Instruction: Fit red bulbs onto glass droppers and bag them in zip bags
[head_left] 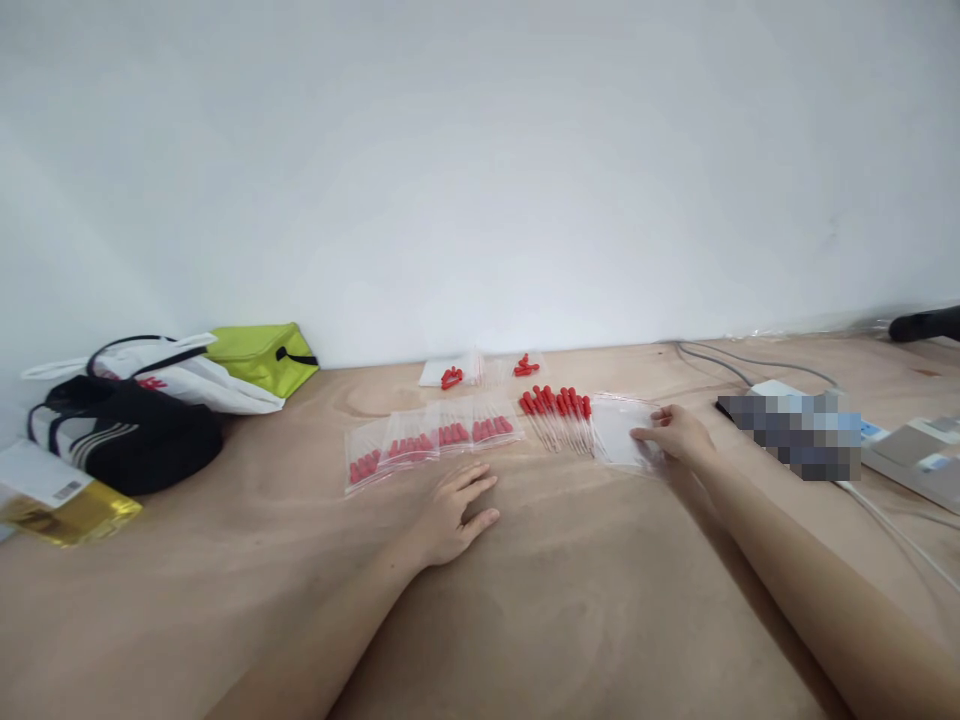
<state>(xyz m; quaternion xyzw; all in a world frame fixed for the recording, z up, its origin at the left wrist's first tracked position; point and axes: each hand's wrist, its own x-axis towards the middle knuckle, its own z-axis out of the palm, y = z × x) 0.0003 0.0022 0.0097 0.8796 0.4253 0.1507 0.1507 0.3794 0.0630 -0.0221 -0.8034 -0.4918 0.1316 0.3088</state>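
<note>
My left hand (457, 515) rests on the tabletop with its fingers apart, holding nothing, just in front of the filled bags. At the right, my right hand (675, 435) has its thumb and fingers on the edge of a clear zip bag (619, 430) lying flat. Directly left of that bag is a fanned pile of thin droppers (559, 415) with red bulbs and pale, slim stems. Further left, several filled zip bags (409, 445) overlap in a row, with red-bulbed droppers inside them.
Loose red bulbs (451, 378) and more red bulbs (526, 366) lie on plastic near the wall. A black bag (135, 440), a lime-green bag (262, 360) and a gold packet (82, 510) stand at left. A grey cable (720, 358) and a blurred-out object (802, 435) lie at right.
</note>
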